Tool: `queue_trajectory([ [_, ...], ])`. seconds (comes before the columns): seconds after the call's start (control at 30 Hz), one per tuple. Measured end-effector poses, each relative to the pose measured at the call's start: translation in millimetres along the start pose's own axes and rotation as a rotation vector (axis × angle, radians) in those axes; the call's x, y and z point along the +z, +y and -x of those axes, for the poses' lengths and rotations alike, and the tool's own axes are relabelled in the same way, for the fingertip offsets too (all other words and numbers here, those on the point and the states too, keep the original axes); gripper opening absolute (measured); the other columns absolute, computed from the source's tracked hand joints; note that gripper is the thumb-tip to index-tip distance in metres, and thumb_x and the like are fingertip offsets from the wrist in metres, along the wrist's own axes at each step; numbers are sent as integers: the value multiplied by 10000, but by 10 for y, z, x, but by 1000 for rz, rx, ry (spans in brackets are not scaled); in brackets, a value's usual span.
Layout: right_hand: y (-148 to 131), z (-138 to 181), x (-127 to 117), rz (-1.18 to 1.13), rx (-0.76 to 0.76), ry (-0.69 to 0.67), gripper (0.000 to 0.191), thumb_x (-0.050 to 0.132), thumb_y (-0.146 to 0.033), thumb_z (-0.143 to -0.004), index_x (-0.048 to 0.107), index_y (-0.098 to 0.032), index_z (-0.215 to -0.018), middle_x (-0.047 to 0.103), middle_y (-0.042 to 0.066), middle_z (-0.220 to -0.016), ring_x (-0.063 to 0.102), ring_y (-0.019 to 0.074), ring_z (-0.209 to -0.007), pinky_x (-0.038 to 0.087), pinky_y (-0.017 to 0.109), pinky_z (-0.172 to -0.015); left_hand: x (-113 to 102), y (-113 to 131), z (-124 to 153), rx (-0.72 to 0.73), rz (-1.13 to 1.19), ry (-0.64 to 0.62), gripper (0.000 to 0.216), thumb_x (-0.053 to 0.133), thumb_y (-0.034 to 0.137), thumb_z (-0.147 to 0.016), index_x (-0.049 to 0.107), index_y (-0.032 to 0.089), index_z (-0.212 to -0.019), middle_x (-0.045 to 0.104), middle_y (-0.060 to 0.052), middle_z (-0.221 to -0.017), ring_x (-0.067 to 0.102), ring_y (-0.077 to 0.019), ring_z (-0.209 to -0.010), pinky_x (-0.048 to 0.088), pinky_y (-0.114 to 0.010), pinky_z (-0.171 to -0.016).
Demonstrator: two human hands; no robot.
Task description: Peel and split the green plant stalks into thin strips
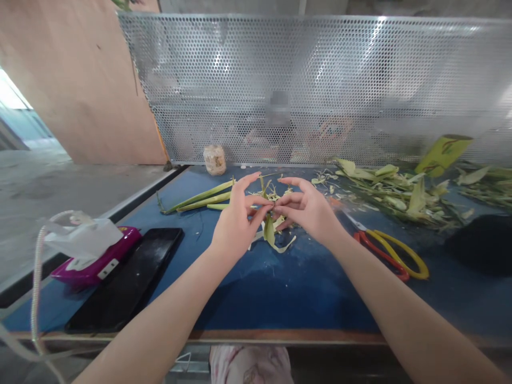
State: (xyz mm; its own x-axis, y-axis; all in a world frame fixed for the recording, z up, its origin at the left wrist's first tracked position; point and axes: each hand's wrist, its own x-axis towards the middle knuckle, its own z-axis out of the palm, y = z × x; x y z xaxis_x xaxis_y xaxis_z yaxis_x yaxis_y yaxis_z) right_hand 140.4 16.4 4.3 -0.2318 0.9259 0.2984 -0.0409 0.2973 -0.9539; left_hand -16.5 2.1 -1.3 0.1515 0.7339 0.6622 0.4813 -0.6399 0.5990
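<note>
Both hands meet above the middle of the blue tabletop, fingertips nearly touching. My left hand (239, 216) pinches with thumb and index finger at a small bundle of green leaf strips (269, 230). From the other side, my right hand (306, 208) pinches the same bundle, its fingers bent inward. A pale strip hangs below the fingertips, and thin bits stick up above them. What exactly lies between the fingertips is too small to make out. Left of my left hand lie several long green stalks (204, 198). Scissors (386, 248) with red and yellow handles rest to the right.
A heap of green leaves (394, 192) covers the back right, near a yellow-green tube (444, 154). A small jar (215, 160) stands before the perforated metal screen (240, 80). At left are a black phone (128, 277) and a purple tissue box (96, 258). A dark object (480, 245) sits at right.
</note>
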Motion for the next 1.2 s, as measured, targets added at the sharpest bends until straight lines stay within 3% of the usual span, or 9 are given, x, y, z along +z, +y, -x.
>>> queue_trajectory([
  [0.17, -40, -13, 8, -16, 34, 33, 493, 670, -241, -641, 424, -191, -1065, 584, -5, -689, 597, 161, -694, 521, 262, -477, -16, -18, -14, -1, -181, 59, 404, 516, 191, -777, 352, 237, -1143, 685, 27, -831, 635, -105, -670, 480, -216, -577],
  [0.33, -37, -8, 49, 19, -24, 17, 500, 683, -229, -629, 436, -185, -1062, 595, -21, -683, 557, 110, -588, 496, 257, -516, -9, -32, -16, -3, -231, 23, 388, 519, 163, -755, 373, 241, -1106, 677, 31, -848, 627, -100, -644, 458, -213, -546],
  [0.53, -40, 47, 73, 44, -134, 0, 458, 649, -209, -674, 434, -221, -1078, 609, -26, -701, 557, 105, -578, 496, 272, -551, -2, -14, -27, -105, 34, -33, 384, 504, 128, -732, 357, 233, -1071, 654, 37, -746, 610, -101, -546, 482, -246, -558],
  [0.63, -67, 66, 79, 23, -129, -42, 474, 643, -215, -680, 409, -233, -1092, 598, -27, -687, 581, 128, -573, 469, 254, -444, -18, 6, -55, -218, 255, -75, 402, 535, 134, -706, 335, 229, -1041, 637, 36, -704, 582, -97, -454, 434, -205, -410],
  [0.73, -75, 54, 78, 33, -104, 14, 454, 651, -211, -670, 419, -221, -1060, 592, -22, -681, 601, 142, -585, 461, 234, -403, -54, 18, -79, -300, 370, -87, 403, 573, 184, -700, 320, 223, -1011, 638, 20, -718, 568, -99, -410, 349, -174, -305],
  [1.0, -72, 56, 45, 35, -60, 83, 402, 658, -255, -681, 453, -187, -1020, 627, 0, -701, 612, 141, -600, 509, 266, -502, -127, 60, -2, -40, -24, 17, 312, 565, 185, -739, 382, 223, -989, 652, 49, -731, 604, -88, -532, 468, -217, -523],
  [1.2, -152, 101, 43, 76, -107, 88, 392, 656, -285, -683, 476, -219, -1024, 623, -8, -701, 606, 145, -595, 509, 288, -523, -140, 146, 16, -22, 56, 67, 393, 585, 266, -735, 374, 243, -1065, 638, 6, -808, 640, -128, -651, 488, -222, -510],
])
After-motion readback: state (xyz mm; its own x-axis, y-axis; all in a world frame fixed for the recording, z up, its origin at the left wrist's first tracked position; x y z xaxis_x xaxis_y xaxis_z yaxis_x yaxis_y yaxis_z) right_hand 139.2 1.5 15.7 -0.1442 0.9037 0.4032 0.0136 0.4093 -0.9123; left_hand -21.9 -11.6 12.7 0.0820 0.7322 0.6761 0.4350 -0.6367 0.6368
